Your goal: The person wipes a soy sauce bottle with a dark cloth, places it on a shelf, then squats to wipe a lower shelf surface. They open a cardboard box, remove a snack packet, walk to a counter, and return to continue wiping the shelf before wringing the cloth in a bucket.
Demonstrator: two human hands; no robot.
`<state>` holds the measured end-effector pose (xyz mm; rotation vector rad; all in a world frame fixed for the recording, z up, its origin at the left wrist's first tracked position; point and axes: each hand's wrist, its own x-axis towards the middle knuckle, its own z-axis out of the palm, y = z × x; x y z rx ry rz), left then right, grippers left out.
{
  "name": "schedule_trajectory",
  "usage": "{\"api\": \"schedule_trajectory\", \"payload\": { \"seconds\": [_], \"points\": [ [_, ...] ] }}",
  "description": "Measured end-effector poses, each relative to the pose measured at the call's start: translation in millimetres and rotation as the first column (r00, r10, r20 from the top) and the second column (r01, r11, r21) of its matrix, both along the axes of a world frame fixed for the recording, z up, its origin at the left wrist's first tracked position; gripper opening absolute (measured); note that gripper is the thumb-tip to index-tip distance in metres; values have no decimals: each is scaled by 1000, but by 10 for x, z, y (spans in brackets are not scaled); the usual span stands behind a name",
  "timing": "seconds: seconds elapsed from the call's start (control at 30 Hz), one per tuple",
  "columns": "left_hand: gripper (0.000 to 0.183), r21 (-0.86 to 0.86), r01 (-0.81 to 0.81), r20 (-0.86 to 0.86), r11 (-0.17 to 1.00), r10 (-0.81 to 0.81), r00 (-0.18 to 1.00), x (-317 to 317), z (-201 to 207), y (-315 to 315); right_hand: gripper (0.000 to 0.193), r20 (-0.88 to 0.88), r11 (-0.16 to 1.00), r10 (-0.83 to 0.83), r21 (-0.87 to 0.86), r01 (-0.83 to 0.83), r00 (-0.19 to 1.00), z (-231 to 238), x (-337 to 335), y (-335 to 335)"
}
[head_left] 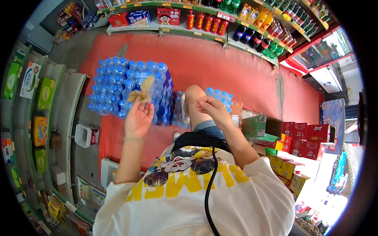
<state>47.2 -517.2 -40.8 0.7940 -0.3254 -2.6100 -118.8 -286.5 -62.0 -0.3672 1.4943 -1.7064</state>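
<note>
My left hand (pixel 139 117) is palm up with its fingers curled, at the lower end of a tan, crumpled item (pixel 138 96) that seems to be in clear plastic. Behind that item stand stacked shrink-wrapped packs of water bottles (pixel 108 84) with blue caps. My right hand (pixel 214 110) is raised beside my bent knee, thumb and fingers pinched together; whatever is between them is too small to make out. Below and beyond this hand lies another blue-capped bottle pack (pixel 220 96), partly hidden by my leg.
Shelves of drinks (pixel 206 23) line the far side. On the left is a shelf rack (pixel 59 102) with boxed goods, and a white bin (pixel 82 135) stands by it. Red cartons (pixel 303 137) and an open green box (pixel 260 128) are stacked to my right on the red floor covering (pixel 232 67).
</note>
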Motion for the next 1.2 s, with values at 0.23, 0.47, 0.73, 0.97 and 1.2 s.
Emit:
{"api": "schedule_trajectory", "payload": {
  "seconds": [0.23, 0.47, 0.73, 0.97, 1.2],
  "points": [
    [23, -121, -62, 51, 991, 69, 996, -359, -248, -338, 27, -304, 976, 216, 76, -202, 928, 165, -654, -992],
    [24, -206, -81, 100, 975, 104, 990, -1580, -371, -641, 34, -382, 958, 206, -110, -266, 901, 5, -1993, -1649],
    [23, -443, 254, 198, 860, -182, 963, -5369, -35, -997, 38, -600, 992, -50, -123, -31, 799, 317, -4894, -1735],
    [24, -627, 543, 56, 558, -664, 746, -7804, -39, -643, 28, -772, 917, -326, -119, 380, 545, 755, -6293, -933],
    [24, -661, 713, 33, 232, -941, 336, -9067, 404, 994, 24, -868, 589, -424, -48, 807, 257, 1058, -6698, 105]
  ]
}}
